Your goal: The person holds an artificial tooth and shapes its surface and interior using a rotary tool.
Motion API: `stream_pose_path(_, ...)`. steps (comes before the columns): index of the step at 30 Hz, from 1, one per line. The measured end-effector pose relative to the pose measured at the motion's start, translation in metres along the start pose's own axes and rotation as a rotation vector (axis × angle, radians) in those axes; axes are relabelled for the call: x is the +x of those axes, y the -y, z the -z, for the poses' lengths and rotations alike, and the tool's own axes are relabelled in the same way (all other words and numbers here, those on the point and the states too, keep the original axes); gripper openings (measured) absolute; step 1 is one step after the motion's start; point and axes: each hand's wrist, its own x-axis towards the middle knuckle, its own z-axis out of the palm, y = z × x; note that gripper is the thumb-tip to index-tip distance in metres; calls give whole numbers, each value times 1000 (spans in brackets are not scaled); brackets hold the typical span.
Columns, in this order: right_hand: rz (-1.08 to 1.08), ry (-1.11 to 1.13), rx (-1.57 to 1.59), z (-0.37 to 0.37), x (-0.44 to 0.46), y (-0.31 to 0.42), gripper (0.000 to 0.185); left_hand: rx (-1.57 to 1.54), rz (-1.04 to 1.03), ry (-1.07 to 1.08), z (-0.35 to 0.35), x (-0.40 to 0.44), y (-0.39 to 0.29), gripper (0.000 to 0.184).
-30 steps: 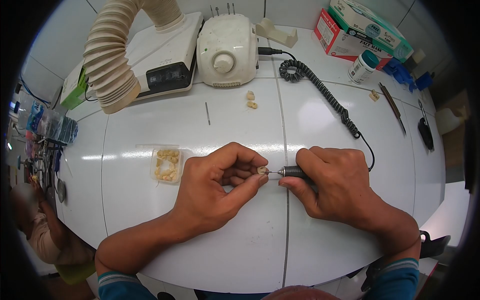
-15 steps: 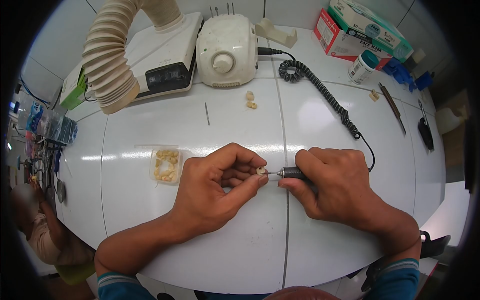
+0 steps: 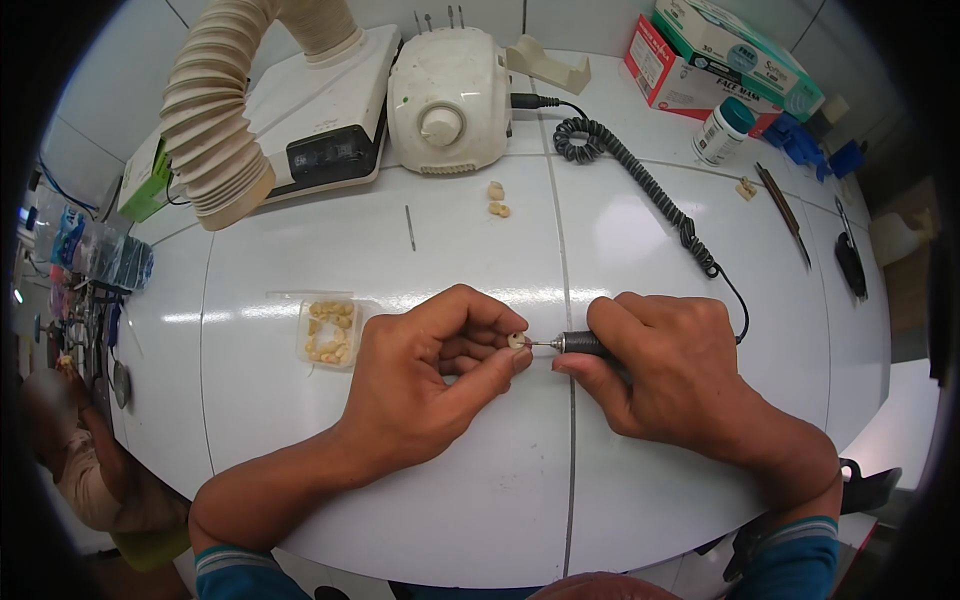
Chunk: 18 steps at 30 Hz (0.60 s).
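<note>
Between the thumb and fingertips of my left hand (image 3: 430,370) is a small cream tooth-shaped piece (image 3: 516,341), probably a dental crown, with a dark spot on it. My right hand (image 3: 670,365) grips a dark rotary handpiece (image 3: 582,343) from above, its thin bur pointing left. The bur's tip meets the right side of the piece, or sits very close; the exact contact is too small to make out. A coiled black cord (image 3: 650,182) runs from the handpiece's side back to a white control unit (image 3: 448,100) with a round knob.
Left of my left hand stands a clear box (image 3: 329,334) of tooth-like pieces. A loose bur (image 3: 410,228) and more pieces (image 3: 497,198) lie ahead. A ribbed hose (image 3: 215,130) hangs at left; a bottle (image 3: 724,132), mask boxes (image 3: 690,75) and a brown-handled tool (image 3: 783,213) are right.
The view has shifted very slightly. Both hands keep their grip, and the small piece appears turned a little against the bur.
</note>
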Motion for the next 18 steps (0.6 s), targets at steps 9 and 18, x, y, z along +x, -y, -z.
stream_pose_path(9,14,-2,-13,-2,0,0,47,29,-36,22,1,-1,1,22)
stream_pose_path(18,4,-8,-21,-3,-1,0,46,79,-3,41,2,-1,-1,23)
